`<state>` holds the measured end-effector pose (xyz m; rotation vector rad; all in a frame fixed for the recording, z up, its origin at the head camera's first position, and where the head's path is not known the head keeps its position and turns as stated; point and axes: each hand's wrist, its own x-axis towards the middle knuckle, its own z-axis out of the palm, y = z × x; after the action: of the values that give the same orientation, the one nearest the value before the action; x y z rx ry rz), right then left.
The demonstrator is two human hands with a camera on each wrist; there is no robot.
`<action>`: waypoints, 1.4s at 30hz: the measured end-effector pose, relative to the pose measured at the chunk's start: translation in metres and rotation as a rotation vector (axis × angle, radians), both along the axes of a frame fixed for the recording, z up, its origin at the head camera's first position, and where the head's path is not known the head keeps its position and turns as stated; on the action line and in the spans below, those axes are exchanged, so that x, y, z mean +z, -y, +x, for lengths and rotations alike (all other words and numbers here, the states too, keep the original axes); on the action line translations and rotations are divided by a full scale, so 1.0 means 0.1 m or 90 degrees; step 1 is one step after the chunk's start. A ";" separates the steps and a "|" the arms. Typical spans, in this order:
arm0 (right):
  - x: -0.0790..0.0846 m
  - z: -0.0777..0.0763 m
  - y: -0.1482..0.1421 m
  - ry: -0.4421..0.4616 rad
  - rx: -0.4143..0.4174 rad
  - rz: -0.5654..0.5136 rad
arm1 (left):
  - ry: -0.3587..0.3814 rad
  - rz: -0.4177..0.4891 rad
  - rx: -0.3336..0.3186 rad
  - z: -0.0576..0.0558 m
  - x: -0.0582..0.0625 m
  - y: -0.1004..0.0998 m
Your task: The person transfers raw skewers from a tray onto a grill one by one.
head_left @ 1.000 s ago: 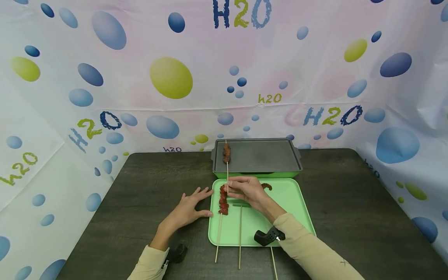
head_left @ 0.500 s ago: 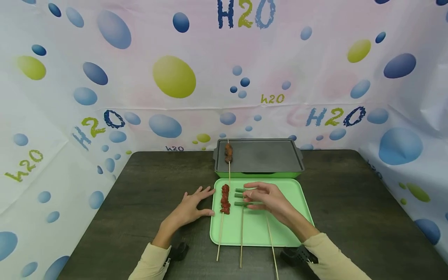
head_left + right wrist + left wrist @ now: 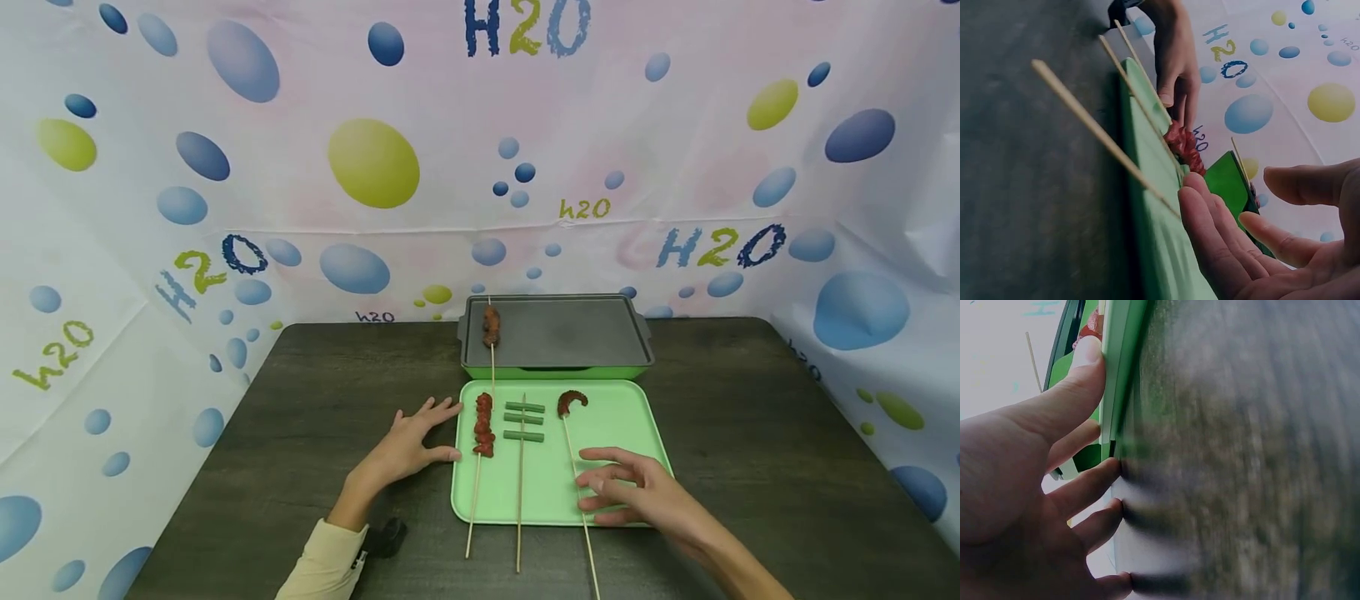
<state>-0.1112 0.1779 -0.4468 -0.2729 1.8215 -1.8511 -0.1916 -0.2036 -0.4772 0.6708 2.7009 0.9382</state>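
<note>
A light green tray (image 3: 637,417) lies on the table with several skewers on it. My left hand (image 3: 407,443) has its fingers spread beside the tray's left edge, with the thumb at the rim. In the left wrist view its fingertips rest on the dark tabletop. My right hand (image 3: 637,492) hovers over the right skewer's stick, thumb and fingers apart in the right wrist view. That skewer carries a curled dark-red piece (image 3: 573,402). On the left is a skewer of red meat chunks (image 3: 483,425); between them, green stalk pieces (image 3: 523,420) lie across a stick.
Behind the tray stands a grey flat grill pan (image 3: 570,333) with a green base. A brown meat skewer (image 3: 491,327) lies at its left, its stick reaching over the tray. The skewer sticks overhang the tray's near edge. A printed cloth (image 3: 420,167) hangs behind the table.
My right hand has let go of the brown meat skewer's stick at the grill pan. It has moved right and nearer, over the right skewer. My left hand stays at the tray.
</note>
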 end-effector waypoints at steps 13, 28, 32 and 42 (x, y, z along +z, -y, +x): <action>-0.21 0.29 -0.33 0.077 0.049 -0.042 | 0.007 0.017 -0.004 -0.01 -0.01 0.01; -0.48 0.44 -0.08 0.177 0.037 -0.171 | 0.002 0.005 -0.007 -0.02 -0.03 0.05; -0.47 0.44 -0.02 0.195 -0.006 -0.168 | 0.003 0.009 -0.011 -0.02 -0.03 0.04; -0.42 0.44 0.02 0.187 -0.048 -0.147 | 0.001 0.008 -0.010 -0.03 -0.03 0.02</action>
<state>-0.0672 0.1759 -0.4889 -0.0098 1.4415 -2.0345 -0.1943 -0.2055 -0.4802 0.6914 2.6870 0.9519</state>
